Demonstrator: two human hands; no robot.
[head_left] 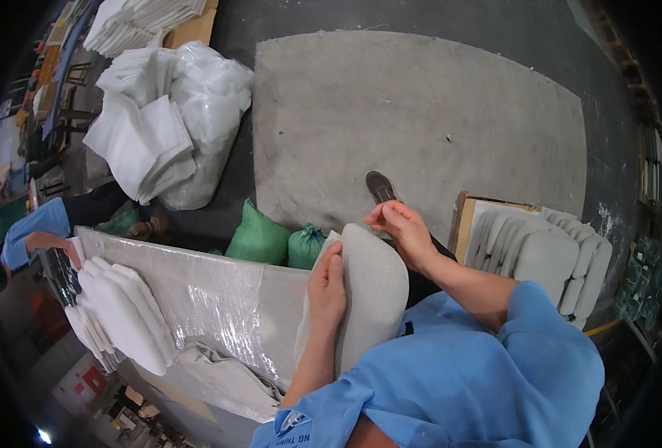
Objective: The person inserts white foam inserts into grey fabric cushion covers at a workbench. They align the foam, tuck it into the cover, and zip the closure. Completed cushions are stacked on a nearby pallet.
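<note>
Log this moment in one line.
left hand: touching pale gray pad | right hand: near its edge | nearby: green sacks, stacked pads

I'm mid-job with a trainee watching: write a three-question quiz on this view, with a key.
1. Multiple choice: what colour are the two sacks beside the film-covered work surface? A) white B) green C) orange
2. True or false: the bulging clear plastic bag is to the right of the brown shoe in the picture.
3. Fill in: the rounded grey pad is held by the person's ____ hand.

Key: 1. B. 2. False; the bag is to the left. 3. Left.
</note>
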